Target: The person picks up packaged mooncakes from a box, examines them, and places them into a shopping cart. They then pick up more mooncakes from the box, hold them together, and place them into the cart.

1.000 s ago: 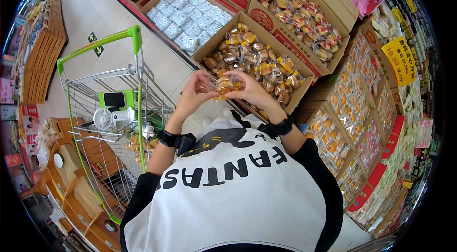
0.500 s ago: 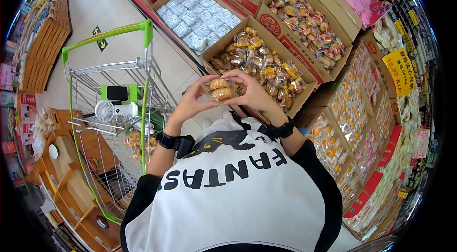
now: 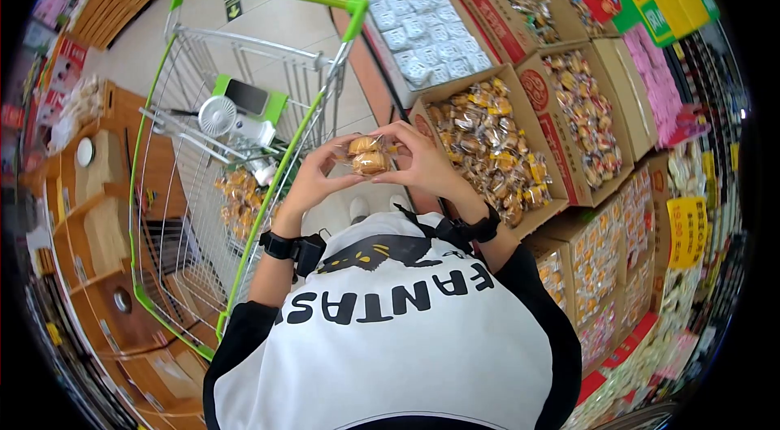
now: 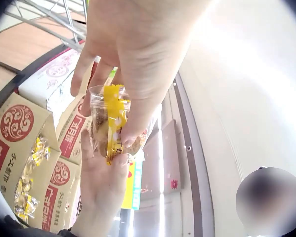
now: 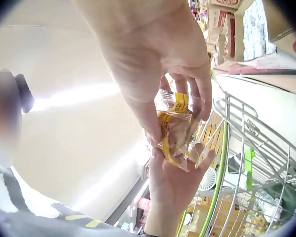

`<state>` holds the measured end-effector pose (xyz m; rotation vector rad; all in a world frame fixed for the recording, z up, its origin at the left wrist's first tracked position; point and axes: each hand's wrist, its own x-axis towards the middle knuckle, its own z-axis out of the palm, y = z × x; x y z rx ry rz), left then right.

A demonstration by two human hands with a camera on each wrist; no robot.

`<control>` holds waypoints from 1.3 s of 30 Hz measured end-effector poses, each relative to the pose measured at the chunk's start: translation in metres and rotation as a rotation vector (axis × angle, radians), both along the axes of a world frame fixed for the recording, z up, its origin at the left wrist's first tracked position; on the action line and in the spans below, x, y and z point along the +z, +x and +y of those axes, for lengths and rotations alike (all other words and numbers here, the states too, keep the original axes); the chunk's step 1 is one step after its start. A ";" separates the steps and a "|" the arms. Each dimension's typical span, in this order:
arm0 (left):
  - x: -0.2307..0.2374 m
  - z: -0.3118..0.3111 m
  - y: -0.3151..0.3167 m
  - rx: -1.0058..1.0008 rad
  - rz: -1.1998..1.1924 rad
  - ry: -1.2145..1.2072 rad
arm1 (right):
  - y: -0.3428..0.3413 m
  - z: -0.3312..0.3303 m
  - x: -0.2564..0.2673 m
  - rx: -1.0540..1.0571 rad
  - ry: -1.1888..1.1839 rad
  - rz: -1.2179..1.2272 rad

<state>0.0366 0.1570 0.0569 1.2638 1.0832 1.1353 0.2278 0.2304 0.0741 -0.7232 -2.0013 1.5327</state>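
Both hands hold wrapped mooncakes (image 3: pixel 368 158) in front of the shirt, above the floor. Two round golden cakes show through clear wrap with yellow printed strips. My left hand (image 3: pixel 315 176) grips them from the left, thumb on the near side and fingers on the far side. From the other side my right hand (image 3: pixel 424 164) pinches them the same way. In the left wrist view a yellow strip on the wrapper (image 4: pixel 117 121) lies between the thumbs. The right wrist view shows clear plastic packaging (image 5: pixel 177 133) between the two hands.
A green-handled shopping cart (image 3: pixel 231 223) stands at left, carrying a white fan (image 3: pixel 217 116), a phone (image 3: pixel 245 95) and bagged goods (image 3: pixel 242 201). At right, a cardboard box (image 3: pixel 561 198) holds more wrapped mooncakes, beside white packets (image 3: pixel 426 28). Wooden shelves (image 3: pixel 101 251) stand beyond the cart.
The head view has turned left, so the cart and boxes sit farther right in it. Both hands keep hold of the mooncakes, turned so that two cakes show clearly.
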 end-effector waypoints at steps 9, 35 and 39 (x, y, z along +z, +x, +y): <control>-0.014 -0.074 -0.053 0.355 0.063 -0.134 | -0.082 -0.015 -0.014 0.343 0.077 -0.052; -0.018 -0.183 -0.102 1.293 -0.403 -0.201 | -0.226 -0.080 -0.052 0.534 -0.326 0.166; -0.029 -0.189 -0.112 1.364 -0.275 -0.325 | -0.218 -0.064 -0.069 0.590 -0.261 0.017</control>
